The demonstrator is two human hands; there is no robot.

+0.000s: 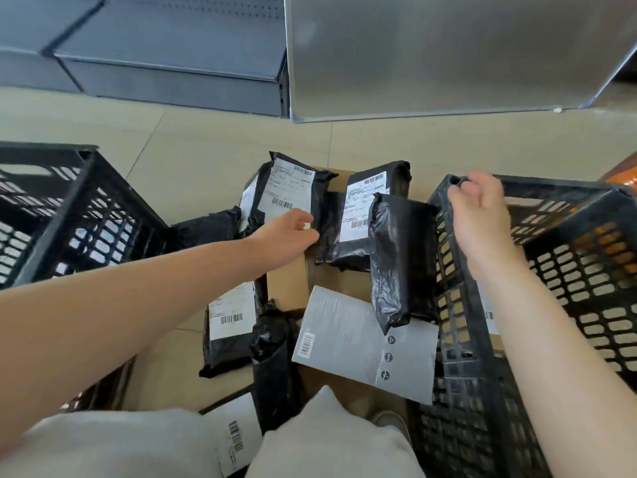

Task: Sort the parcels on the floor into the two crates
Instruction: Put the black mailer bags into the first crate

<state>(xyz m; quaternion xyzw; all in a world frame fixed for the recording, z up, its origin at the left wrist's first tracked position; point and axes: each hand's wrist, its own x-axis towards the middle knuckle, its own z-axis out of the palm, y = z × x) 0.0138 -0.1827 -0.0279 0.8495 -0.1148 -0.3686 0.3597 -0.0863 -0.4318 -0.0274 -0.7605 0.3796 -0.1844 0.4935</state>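
Nearest the camera: the person's knees in light trousers (331, 439), with a white labelled parcel (238, 432) lying between them.

Just beyond, on flattened cardboard (286, 281) on the floor: a grey flat parcel (348, 336), a black roll-shaped parcel (272, 360) beside it, and a black bag with a white label (231, 322) to the left.

A long black bag (396, 257) leans against the near wall of the right crate (458, 322), its lower end on the grey parcel.

Left hand (293, 232): reaching forward, fingers on the lower edge of a labelled black parcel (289, 188); whether it grasps or only touches is unclear, as the fingertips are blurred.

Right hand (479, 208): fingers curled around the far-left corner of the right crate's rim.

Another labelled black parcel (365, 208) lies between the hands.

Left crate (72, 215): stands at left, well apart from the right crate.

Farthest: grey shelving (165, 74) and a metal panel (431, 53).
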